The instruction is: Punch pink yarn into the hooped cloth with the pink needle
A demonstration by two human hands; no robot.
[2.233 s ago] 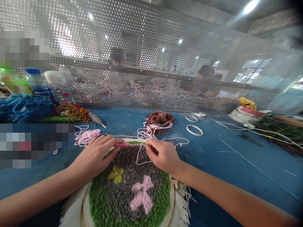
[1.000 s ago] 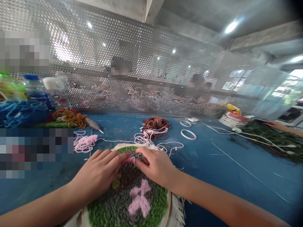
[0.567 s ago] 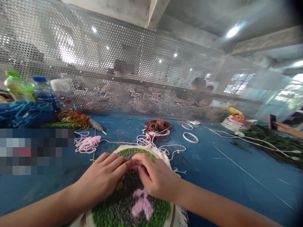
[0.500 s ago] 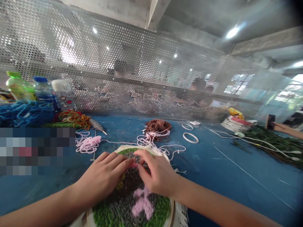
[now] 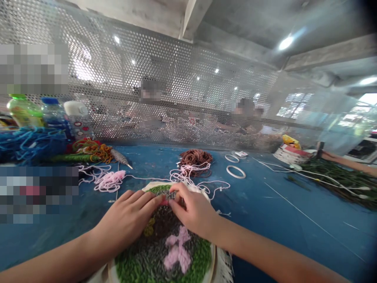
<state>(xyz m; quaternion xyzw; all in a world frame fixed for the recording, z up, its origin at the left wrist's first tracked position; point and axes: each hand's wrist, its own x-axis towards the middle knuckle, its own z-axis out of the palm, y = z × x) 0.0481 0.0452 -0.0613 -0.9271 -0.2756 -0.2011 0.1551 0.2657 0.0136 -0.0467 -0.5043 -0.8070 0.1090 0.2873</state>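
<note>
Inside the hoop [image 5: 213,261], looped grey yarn [image 5: 147,251] surrounds pink tufts [image 5: 176,251].

A craft workshop: a long blue bench [image 5: 259,220] scattered with yarn hanks [image 5: 196,158] and embroidery hoops [image 5: 235,171], under a concrete ceiling [image 5: 330,51], with other people [image 5: 226,120] seated beyond a perforated metal screen [image 5: 188,78].

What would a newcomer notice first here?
The round tufted yarn picture in a wooden hoop sits front and centre: green border, grey field, pink motif. The left hand and right hand meet at its upper part. Behind it lie a brown yarn coil and a whitish yarn tangle, with a heap of blue yarn far left and a perforated metal screen beyond.
</note>
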